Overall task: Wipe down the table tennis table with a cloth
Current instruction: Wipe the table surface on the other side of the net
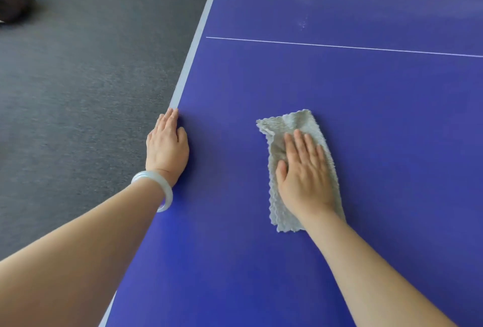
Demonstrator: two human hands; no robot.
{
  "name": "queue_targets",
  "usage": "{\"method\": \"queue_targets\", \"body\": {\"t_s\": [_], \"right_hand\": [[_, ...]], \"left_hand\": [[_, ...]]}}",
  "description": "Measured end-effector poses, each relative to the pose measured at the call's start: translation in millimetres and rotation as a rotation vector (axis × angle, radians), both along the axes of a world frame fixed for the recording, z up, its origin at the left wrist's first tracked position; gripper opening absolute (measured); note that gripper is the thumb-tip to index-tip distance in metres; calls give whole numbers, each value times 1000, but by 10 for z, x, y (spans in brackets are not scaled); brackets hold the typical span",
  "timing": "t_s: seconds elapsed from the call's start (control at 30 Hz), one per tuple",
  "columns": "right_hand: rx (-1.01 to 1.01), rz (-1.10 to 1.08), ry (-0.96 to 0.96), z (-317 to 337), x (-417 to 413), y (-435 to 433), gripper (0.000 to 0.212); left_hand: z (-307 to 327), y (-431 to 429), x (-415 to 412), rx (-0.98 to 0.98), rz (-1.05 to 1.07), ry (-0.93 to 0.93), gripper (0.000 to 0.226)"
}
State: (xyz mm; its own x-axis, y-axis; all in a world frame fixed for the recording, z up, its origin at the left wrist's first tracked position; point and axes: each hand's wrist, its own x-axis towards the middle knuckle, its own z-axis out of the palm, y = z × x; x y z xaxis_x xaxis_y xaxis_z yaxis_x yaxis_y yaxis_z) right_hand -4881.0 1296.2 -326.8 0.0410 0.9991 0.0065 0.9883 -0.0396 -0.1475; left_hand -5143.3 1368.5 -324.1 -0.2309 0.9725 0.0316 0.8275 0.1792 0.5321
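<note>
Left hand (167, 144): palm down, fingers straight and together, pointing forward, thumb alongside. Left forearm (78, 248): bare, extended from lower left. Right hand (304, 172): palm down, fingers straight, slightly spread. Right forearm (366, 269): bare, extended from lower right.

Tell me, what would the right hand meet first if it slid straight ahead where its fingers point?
Only bare table, then the thin white line; nothing stands in the way, as far as the picture shows.
</note>
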Motion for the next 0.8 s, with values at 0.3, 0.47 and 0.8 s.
{"method": "queue_targets", "body": {"t_s": [0.3, 0.47, 0.8], "right_hand": [[29, -287, 69, 42, -674, -1141, 60], [1, 255, 151, 70, -1335, -1700, 59], [-43, -762, 29, 207, 1206, -1767, 59]], "left_hand": [[100, -1154, 358, -63, -383, -169, 46], [153, -1362, 386, -105, -296, -304, 46], [-93, -1569, 589, -68, -305, 309, 61]]}}
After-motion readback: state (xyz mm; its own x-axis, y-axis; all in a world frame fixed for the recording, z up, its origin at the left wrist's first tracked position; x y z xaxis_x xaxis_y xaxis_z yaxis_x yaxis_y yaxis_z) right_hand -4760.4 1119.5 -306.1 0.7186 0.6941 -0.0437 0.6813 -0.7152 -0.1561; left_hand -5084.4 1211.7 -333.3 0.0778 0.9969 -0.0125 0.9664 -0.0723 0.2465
